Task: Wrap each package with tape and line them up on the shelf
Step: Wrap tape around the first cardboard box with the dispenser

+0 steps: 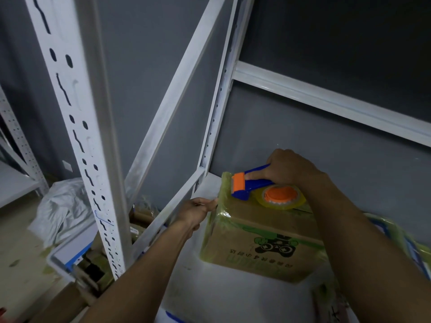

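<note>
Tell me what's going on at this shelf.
A person is taping a cardboard box that sits on the white shelf. The right hand grips a blue and orange tape dispenser on the box's top. The left hand touches the box's upper left edge. Yellowish tape already covers the box's edges.

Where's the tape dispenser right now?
In the head view, right of centre: the tape dispenser rests on top of the cardboard box on the shelf, held by the right hand.
</note>
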Motion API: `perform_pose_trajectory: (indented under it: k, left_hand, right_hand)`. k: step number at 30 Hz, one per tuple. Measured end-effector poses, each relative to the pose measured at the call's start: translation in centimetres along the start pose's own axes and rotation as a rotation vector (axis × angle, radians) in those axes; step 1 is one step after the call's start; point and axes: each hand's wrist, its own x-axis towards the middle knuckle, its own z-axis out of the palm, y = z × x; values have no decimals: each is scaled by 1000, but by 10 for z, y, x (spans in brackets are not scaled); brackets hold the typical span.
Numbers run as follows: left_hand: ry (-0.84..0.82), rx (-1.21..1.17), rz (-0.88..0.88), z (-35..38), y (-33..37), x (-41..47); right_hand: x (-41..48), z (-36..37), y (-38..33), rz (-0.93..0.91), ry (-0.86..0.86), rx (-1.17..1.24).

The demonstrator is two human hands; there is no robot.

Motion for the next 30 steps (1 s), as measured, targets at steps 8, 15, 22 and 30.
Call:
perform_pose_trajectory:
  k: [8,15,22,30]
  left_hand:
    - [147,47,350,1,-2,-2]
    - [-407,150,330,2,21,-34]
    - [-307,401,404,14,22,-34]
    - [-171,234,528,8,22,-22]
  right_hand:
    - [-3,1,0,8,31,-8]
    - [-7,13,2,-39,263,94]
    - [-19,10,0,-119,556,181]
    - [-43,15,25,-215,285,284]
